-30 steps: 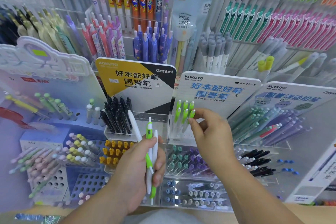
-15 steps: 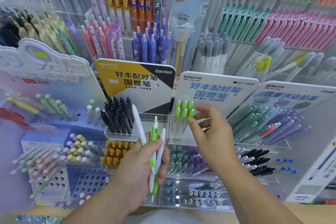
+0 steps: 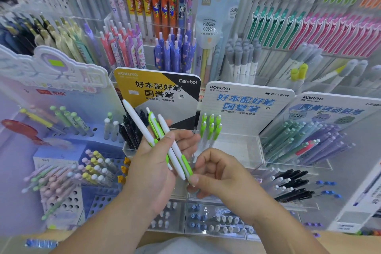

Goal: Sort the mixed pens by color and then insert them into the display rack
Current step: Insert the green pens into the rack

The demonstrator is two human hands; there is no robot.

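Note:
My left hand (image 3: 152,173) holds three white and lime-green pens (image 3: 162,138) fanned out, tips pointing up and to the left. My right hand (image 3: 218,177) is just right of it, thumb and forefinger pinching the lower green end of one of these pens (image 3: 186,168). Behind the hands stands a clear acrylic display rack (image 3: 237,148) under a white Kokuyo sign. Several matching green pens (image 3: 211,128) stand upright at its left side; the rest of that tier is bare.
Black pens (image 3: 132,130) fill the tier left of the rack under the yellow Gambol sign (image 3: 156,90). Teal and purple pens (image 3: 305,140) lie in the rack to the right. A blue perforated stand (image 3: 68,179) with pastel pens is at the left. Shelves of pens rise behind.
My right hand has come down from the green pens in the rack to the bundle in my left hand and pinched a pen's lower end. My left hand has risen and tilted the pens.

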